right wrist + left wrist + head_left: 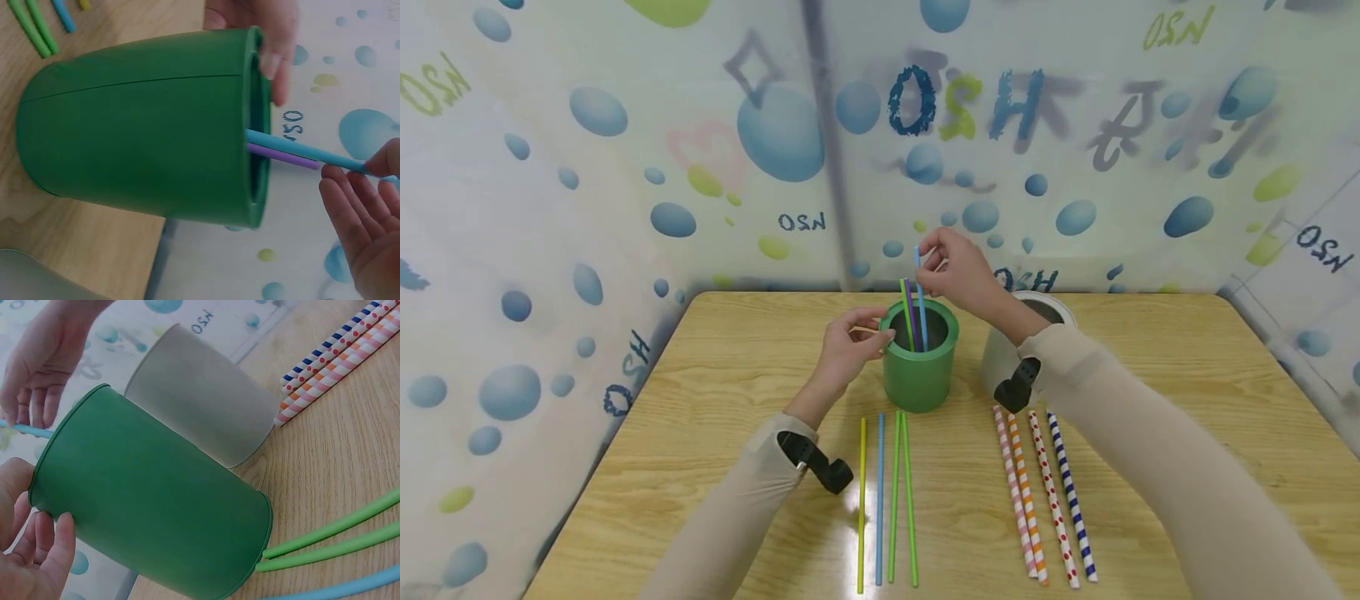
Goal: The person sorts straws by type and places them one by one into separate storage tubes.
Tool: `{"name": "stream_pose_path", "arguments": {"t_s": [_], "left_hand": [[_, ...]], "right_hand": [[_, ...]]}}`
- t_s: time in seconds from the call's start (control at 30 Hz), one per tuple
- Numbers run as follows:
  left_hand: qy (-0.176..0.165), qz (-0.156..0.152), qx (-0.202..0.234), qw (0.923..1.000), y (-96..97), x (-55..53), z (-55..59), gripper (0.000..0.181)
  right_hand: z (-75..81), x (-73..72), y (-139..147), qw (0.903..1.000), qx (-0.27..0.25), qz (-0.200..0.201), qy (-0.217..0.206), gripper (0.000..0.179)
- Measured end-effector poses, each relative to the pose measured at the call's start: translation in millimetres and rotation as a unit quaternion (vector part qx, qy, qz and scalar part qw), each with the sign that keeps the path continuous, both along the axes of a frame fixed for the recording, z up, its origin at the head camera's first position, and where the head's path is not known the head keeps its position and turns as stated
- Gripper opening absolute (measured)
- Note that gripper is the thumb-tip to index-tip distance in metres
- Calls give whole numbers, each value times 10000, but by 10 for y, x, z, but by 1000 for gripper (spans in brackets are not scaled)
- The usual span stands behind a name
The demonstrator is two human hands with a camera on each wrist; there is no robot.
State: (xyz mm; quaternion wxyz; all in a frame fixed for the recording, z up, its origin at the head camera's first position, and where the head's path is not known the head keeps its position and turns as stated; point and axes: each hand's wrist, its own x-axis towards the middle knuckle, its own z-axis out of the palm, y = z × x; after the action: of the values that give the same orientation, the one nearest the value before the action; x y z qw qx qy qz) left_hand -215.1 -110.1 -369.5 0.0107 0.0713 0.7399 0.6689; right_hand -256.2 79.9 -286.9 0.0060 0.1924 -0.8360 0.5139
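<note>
A green round container (pixel 917 383) stands upright on the table, and my left hand (pixel 850 346) holds its rim at the left side. Above the opening, my right hand (pixel 958 271) pinches the upper end of a blue straw (pixel 922 312) between thumb and fingers. That straw's lower end is inside the container. Beside it, a green straw (pixel 907 312) and a purple straw (pixel 294 159) lean in the same container, their tops sticking out past the rim. The straws' bottoms are hidden in the right wrist view by the container wall.
Yellow (pixel 862 500), blue (pixel 880 500) and two green straws (pixel 894 500) lie in front of the green container. A grey-white container (pixel 200 394) stands to its right, partly behind my right arm. Patterned paper straws (pixel 1063 500) lie before it. A printed curtain (pixel 737 233) hangs behind the table.
</note>
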Motion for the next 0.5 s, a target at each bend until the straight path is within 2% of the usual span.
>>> {"name": "stream_pose_path", "arguments": {"t_s": [0.2,0.5], "left_hand": [[82,21,-51,10000,11,8,13,31],[71,-26,-90,9999,3,16,20,33]], "right_hand": [[-171,40,10,9997,164,42,-147,19],[-292,46,-35,9980,425,-13,-460,19]]}}
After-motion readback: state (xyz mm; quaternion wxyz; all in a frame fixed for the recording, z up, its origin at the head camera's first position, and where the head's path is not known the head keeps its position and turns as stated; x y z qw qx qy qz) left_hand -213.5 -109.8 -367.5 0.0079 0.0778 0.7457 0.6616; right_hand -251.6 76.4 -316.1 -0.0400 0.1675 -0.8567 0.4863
